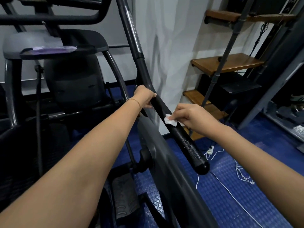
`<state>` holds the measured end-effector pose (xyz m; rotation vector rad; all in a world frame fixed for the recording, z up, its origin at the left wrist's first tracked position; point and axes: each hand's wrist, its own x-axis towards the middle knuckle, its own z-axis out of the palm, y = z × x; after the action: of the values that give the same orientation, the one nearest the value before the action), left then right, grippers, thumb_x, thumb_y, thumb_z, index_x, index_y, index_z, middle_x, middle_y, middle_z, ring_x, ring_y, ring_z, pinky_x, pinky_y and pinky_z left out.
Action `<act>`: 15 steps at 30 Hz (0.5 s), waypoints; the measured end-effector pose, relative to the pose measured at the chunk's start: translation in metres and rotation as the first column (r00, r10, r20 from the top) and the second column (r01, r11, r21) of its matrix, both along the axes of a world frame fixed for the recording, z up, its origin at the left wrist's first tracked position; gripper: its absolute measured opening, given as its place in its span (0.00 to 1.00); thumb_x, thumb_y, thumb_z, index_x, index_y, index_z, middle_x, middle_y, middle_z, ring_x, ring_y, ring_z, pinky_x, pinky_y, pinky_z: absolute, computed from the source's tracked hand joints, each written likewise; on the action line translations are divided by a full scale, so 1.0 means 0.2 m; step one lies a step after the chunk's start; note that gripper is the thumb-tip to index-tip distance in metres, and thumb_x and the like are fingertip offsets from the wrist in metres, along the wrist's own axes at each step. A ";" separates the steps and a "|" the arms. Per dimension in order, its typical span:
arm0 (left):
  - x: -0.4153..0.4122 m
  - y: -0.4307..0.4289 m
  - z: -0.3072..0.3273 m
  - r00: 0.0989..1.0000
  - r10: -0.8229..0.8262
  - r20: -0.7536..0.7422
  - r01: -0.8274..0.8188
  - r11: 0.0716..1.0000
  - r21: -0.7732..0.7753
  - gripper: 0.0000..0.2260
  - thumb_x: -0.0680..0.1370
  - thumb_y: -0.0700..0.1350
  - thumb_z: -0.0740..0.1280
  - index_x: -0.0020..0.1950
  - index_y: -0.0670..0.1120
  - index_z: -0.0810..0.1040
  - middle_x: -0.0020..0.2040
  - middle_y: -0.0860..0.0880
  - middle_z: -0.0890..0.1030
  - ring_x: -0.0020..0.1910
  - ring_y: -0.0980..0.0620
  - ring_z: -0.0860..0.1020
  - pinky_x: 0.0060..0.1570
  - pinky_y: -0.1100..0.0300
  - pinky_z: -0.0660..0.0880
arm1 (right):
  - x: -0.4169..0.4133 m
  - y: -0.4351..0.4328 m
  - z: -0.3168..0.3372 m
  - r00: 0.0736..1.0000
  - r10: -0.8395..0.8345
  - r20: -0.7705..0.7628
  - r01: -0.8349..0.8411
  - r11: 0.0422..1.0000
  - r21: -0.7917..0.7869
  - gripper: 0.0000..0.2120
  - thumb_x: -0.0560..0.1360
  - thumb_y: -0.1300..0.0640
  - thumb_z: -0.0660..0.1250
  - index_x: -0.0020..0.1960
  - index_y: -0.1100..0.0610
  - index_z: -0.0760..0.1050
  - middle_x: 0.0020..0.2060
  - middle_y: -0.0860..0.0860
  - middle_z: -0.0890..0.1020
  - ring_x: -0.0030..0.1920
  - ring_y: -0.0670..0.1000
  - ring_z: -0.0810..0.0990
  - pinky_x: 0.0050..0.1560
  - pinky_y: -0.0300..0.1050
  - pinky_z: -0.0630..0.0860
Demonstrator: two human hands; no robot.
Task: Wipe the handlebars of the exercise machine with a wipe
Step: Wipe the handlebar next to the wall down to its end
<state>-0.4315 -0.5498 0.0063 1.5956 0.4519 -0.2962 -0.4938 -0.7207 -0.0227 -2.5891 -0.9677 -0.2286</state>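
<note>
A long black handlebar (189, 142) of the exercise machine runs from the upper middle down to a rounded end cap at the lower right. Its lower grip glistens with wet droplets. My left hand (144, 97) grips the bar higher up, fingers curled round it. My right hand (190, 116) pinches a small white wipe (170, 120) and presses it against the bar just below the left hand.
The machine's console tray (49, 51) with a purple packet sits at upper left, its pedal (125, 196) below. Wooden shelves (230, 62) on a pipe frame stand to the right. White cables (230, 193) trail across the blue studded floor mat.
</note>
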 end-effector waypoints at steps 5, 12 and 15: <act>-0.03 0.01 -0.12 0.997 -0.046 0.061 0.045 0.999 0.032 0.25 0.75 0.41 0.70 0.69 0.41 0.65 0.50 0.47 0.75 0.43 0.47 0.74 0.50 0.50 0.77 | -0.13 -0.11 0.07 0.983 -0.070 -0.168 0.121 0.942 0.313 0.11 0.71 0.67 0.70 0.47 0.53 0.82 0.38 0.42 0.76 0.37 0.39 0.77 0.41 0.31 0.72; -0.02 0.00 -0.14 0.999 -0.027 0.033 0.032 0.984 -0.174 0.08 0.78 0.34 0.64 0.44 0.44 0.67 0.43 0.50 0.74 0.55 0.48 0.74 0.53 0.49 0.73 | -0.19 -0.08 0.01 0.981 -0.015 -0.191 0.049 0.984 0.172 0.07 0.71 0.67 0.70 0.47 0.59 0.83 0.40 0.47 0.76 0.41 0.39 0.77 0.44 0.28 0.71; 0.00 0.00 -0.17 0.999 -0.027 0.045 0.034 0.983 -0.180 0.06 0.78 0.34 0.64 0.47 0.44 0.69 0.40 0.50 0.74 0.53 0.47 0.75 0.49 0.51 0.73 | -0.19 -0.09 -0.01 0.990 -0.024 -0.142 0.040 0.993 0.111 0.07 0.72 0.65 0.70 0.47 0.56 0.84 0.40 0.44 0.76 0.41 0.38 0.76 0.43 0.24 0.68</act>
<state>-0.4316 -0.5505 -0.0267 1.4301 0.3577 -0.3168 -0.5322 -0.7380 -0.0242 -2.4810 -0.8390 -0.1051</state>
